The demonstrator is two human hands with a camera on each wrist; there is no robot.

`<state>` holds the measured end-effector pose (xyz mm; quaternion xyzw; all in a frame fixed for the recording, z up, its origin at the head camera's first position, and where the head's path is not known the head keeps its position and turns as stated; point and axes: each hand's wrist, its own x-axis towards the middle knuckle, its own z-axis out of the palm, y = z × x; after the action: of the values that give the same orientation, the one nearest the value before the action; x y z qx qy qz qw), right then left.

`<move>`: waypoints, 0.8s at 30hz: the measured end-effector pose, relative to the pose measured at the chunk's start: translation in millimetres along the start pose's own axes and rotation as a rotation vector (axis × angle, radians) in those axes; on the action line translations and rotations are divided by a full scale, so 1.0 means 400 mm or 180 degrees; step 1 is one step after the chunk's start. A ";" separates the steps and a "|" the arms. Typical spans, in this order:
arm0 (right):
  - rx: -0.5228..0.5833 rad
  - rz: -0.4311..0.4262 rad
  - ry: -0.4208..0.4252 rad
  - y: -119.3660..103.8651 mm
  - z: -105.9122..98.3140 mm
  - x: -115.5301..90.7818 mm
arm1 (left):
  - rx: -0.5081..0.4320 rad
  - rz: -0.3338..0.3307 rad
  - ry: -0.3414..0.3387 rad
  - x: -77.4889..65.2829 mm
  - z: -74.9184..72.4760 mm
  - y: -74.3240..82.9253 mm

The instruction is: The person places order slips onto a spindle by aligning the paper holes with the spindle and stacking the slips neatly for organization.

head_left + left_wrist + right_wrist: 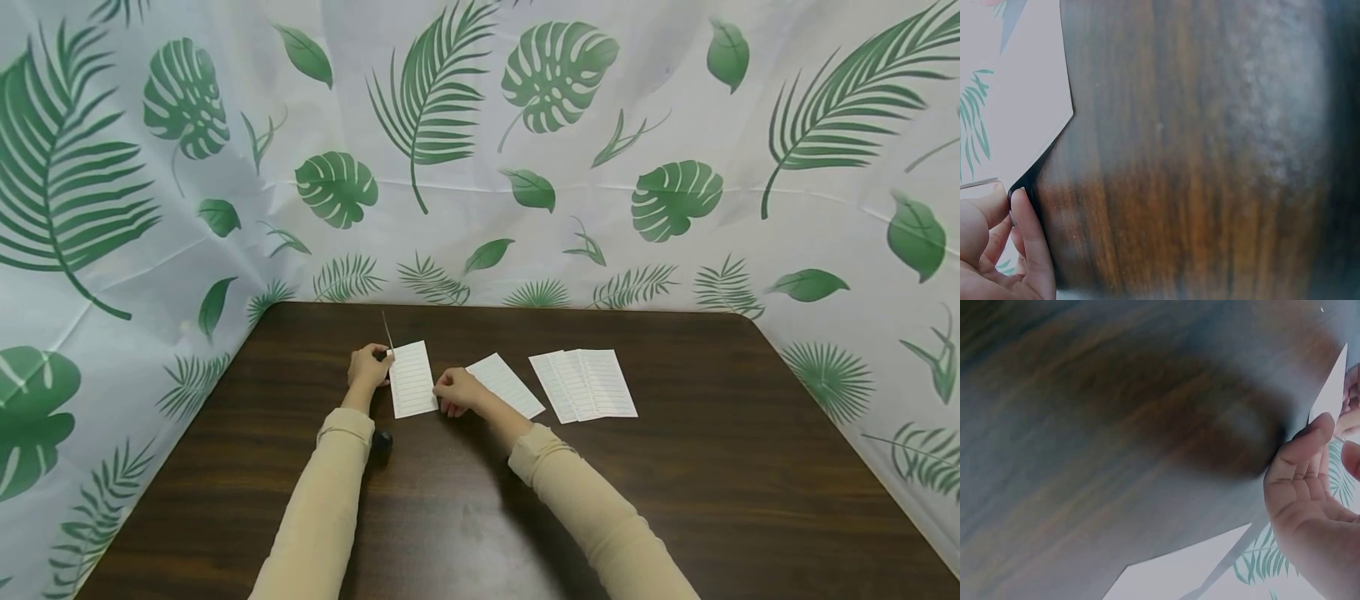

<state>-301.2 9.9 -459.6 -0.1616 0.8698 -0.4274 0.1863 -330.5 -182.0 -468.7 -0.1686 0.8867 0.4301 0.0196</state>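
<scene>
My left hand (367, 367) pinches the left edge of a white lined paper card (412, 379) between thumb and fingers. A thin edge-on strip (387, 329) slants up from its fingertips. In the left wrist view, the thumb and forefinger meet at the edge of white paper (1038, 125), with a small dark patch at the pinch. My right hand (457, 392) is at the card's lower right edge, its fingertips touching it. From the right wrist, its fingers (1297, 469) show gently bent, the thumb apart from them.
Just right of my right hand lies another lined card (510, 385), tilted and partly covered by that hand. Farther right, several overlapping lined cards (583, 385) are fanned out. The dark wooden table (675, 500) reaches a leaf-print curtain (465, 242) behind.
</scene>
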 end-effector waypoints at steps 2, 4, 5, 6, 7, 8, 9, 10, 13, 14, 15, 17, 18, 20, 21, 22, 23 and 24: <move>-0.0027 -0.0027 -0.0061 0.000 -0.008 -0.002 | -0.0009 0.0005 0.0014 -0.005 -0.003 0.001; 0.0012 -0.0225 -0.0157 0.020 -0.019 0.011 | 0.0000 0.0000 0.0033 -0.011 -0.006 0.002; 0.0010 -0.0237 -0.0195 0.023 -0.027 0.012 | 0.0008 -0.0002 0.0040 -0.013 -0.007 0.003; 0.0004 -0.0251 -0.0215 0.027 -0.034 0.013 | 0.0019 -0.0001 0.0045 -0.016 -0.009 0.004; -0.0016 -0.0240 -0.0224 0.028 -0.040 0.011 | 0.0025 0.0001 0.0047 -0.017 -0.010 0.005; -0.0044 -0.0265 -0.0207 0.028 -0.045 0.005 | 0.0039 0.0007 0.0055 -0.019 -0.012 0.006; -0.0059 -0.0267 -0.0185 0.028 -0.051 -0.001 | 0.0053 0.0022 0.0066 -0.021 -0.013 0.007; -0.0055 -0.0243 -0.0157 0.027 -0.055 -0.007 | 0.0066 0.0033 0.0074 -0.022 -0.014 0.007; -0.0088 -0.0103 -0.0080 0.015 -0.066 -0.032 | 0.0112 0.0045 0.0104 -0.025 -0.016 0.008; -0.0087 -0.0135 -0.0072 0.016 -0.070 -0.037 | 0.0124 0.0046 0.0120 -0.026 -0.016 0.008; -0.0083 -0.0131 -0.0076 0.020 -0.075 -0.038 | 0.0135 0.0046 0.0130 -0.026 -0.014 0.007; -0.0063 -0.0171 -0.0108 0.028 -0.085 -0.040 | 0.0148 0.0031 0.0138 -0.026 -0.009 0.006; -0.0056 -0.0198 -0.0141 0.035 -0.092 -0.039 | 0.0157 0.0027 0.0138 -0.025 -0.005 0.004; -0.0110 -0.0350 -0.0216 0.056 -0.106 -0.032 | 0.0166 0.0030 0.0143 -0.022 0.002 0.001; -0.0174 -0.0441 -0.0254 0.067 -0.114 -0.029 | 0.0172 0.0031 0.0141 -0.021 0.005 -0.001; -0.0236 -0.0690 -0.0266 0.103 -0.119 -0.008 | 0.0174 0.0031 0.0145 -0.020 0.007 -0.003; -0.0364 -0.0803 -0.0267 0.113 -0.127 -0.006 | 0.0180 0.0035 0.0157 -0.019 0.009 -0.004; -0.0503 -0.0898 -0.0268 0.122 -0.136 -0.006 | 0.0183 0.0034 0.0165 -0.019 0.009 -0.005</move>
<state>-330.2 76.4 -467.5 -0.3141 0.8608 -0.3724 0.1475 -323.1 -178.2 -471.2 -0.1742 0.8998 0.3999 -0.0009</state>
